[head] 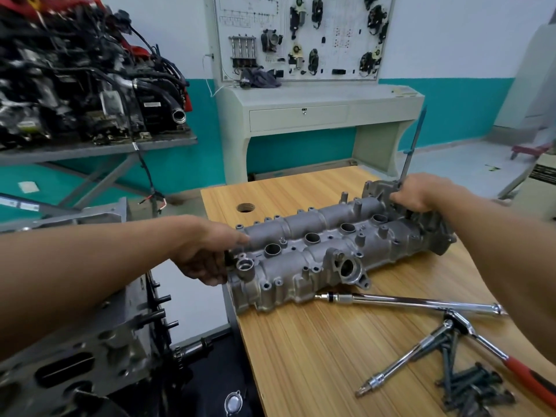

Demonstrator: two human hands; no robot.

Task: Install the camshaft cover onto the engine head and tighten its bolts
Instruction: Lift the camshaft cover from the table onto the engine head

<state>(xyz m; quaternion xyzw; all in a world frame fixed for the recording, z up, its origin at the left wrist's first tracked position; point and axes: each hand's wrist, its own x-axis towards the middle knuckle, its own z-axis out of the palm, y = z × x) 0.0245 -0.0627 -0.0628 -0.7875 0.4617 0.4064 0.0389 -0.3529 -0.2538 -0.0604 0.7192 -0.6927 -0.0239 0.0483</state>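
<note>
The grey cast camshaft cover (331, 251) lies lengthwise on the wooden table (301, 356). My left hand (207, 251) grips its near left end, fingers curled under the edge. My right hand (421, 192) grips the far right end from above. The engine head (90, 341) sits low at the left, off the table, with studs sticking out of its side. A pile of dark bolts (472, 389) lies at the table's near right corner.
A long chrome extension bar (406, 302) and a red-handled ratchet (487, 341) with an extension lie on the table in front of the cover. A round hole (245, 207) is in the tabletop. An engine on a stand (90, 85) and a display console (301, 115) stand behind.
</note>
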